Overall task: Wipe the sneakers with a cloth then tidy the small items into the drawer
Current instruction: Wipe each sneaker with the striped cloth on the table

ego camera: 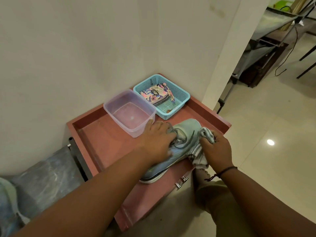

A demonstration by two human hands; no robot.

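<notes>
- On the red wooden table (102, 142), left hand (157, 141) rests flat, fingers straight, on a pale blue-green sneaker (181, 147).
- Right hand (217, 149) grips a striped grey-white cloth (200, 151) against the sneaker's side.
- No readable writing.

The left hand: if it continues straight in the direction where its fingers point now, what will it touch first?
Probably the clear plastic container. The left hand rests on the sneaker, its fingertips pointing up-left, already at the container's near wall. Contact cannot be confirmed, since one view leaves depth unclear.
</notes>
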